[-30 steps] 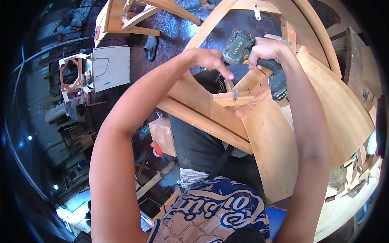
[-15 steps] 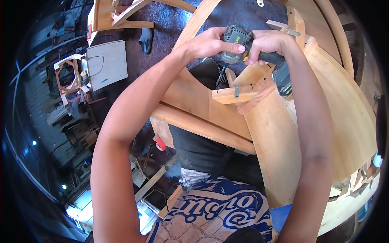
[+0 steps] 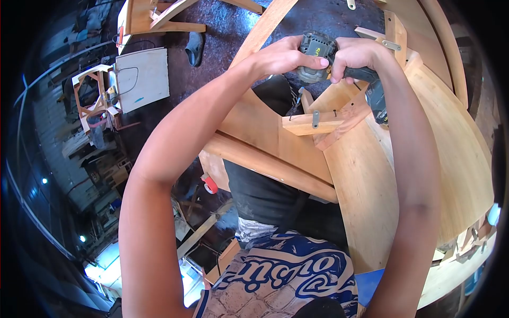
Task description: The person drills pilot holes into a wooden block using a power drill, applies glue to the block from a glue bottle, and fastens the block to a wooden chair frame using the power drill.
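A dark grey cordless drill [image 3: 315, 49] is held between both hands above a wooden frame. My right hand [image 3: 358, 57] is wrapped round its handle, with the battery [image 3: 377, 108] below. My left hand [image 3: 289, 57] is closed on the front of the drill body, thumb across it. The long bit [image 3: 295, 106] points down to the left end of a wooden corner block [image 3: 313, 124], at or close to a screw there; contact cannot be made out. A small metal plate [image 3: 316, 119] lies on this block, and another screw [image 3: 335, 113] stands up from its right part.
A curved wooden panel [image 3: 360, 196] and a rounded rail [image 3: 270, 164] surround the block. Another metal plate [image 3: 391, 45] sits on a block at the upper right. A red tape roll [image 3: 210, 184], a dark clog [image 3: 194, 49] and a pale board [image 3: 142, 82] are on the left.
The view has shifted slightly, so the frame and drill appear a little farther right. Both hands keep their hold on the drill, and the bit stays by the block's left end.
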The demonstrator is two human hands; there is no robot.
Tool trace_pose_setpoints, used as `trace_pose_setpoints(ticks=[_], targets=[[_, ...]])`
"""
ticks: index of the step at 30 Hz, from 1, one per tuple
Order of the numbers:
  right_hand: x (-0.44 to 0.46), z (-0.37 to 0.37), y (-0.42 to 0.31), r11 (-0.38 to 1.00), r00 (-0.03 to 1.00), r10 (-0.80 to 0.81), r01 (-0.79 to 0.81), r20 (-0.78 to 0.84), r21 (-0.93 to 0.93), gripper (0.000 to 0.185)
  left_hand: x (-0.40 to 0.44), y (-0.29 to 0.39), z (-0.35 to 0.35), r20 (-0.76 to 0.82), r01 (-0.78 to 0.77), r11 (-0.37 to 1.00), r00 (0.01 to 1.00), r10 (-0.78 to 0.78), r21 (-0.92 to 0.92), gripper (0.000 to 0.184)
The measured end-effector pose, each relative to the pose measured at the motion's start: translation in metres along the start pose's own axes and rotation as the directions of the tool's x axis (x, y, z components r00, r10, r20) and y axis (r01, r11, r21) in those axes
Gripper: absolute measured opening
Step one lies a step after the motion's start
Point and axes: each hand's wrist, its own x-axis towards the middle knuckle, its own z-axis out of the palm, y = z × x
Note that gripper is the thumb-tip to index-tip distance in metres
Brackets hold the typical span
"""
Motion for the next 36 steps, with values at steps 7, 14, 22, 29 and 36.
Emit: trace_pose_setpoints(ticks=[7, 14, 22, 29, 36], targets=[[0.007, 0.001, 0.003, 0.999, 0.999, 0.002, -0.003, 0.034, 0.043, 0.026, 0.003, -0.004, -0.002, 0.036, -0.004, 0.999, 0.999, 0.005, -0.033, 0.066], [0.007, -0.001, 0.0, 0.987, 0.993, 0.01, -0.029, 0.121, 0.157, 0.024, 0.002, -0.008, -0.001, 0.006, 0.017, 0.997, 1.0, -0.016, -0.078, 0.065], [0.009, 0.001, -0.003, 0.984, 0.991, 0.061, -0.08, 0.121, 0.157, 0.024, 0.006, -0.012, -0.002, 0.007, 0.012, 0.999, 1.0, -0.012, -0.034, 0.069], [0.006, 0.002, -0.003, 0.978, 0.992, 0.067, -0.086, 0.105, 0.192, 0.024, 0.008, -0.016, -0.002, 0.004, 0.025, 1.0, 1.0, -0.025, -0.019, 0.07], [0.014, 0.001, 0.003, 0.984, 0.988, 0.024, -0.051, 0.154, 0.171, 0.023, 0.012, -0.021, -0.004, 0.031, 0.026, 0.998, 0.999, -0.025, -0.048, 0.077]])
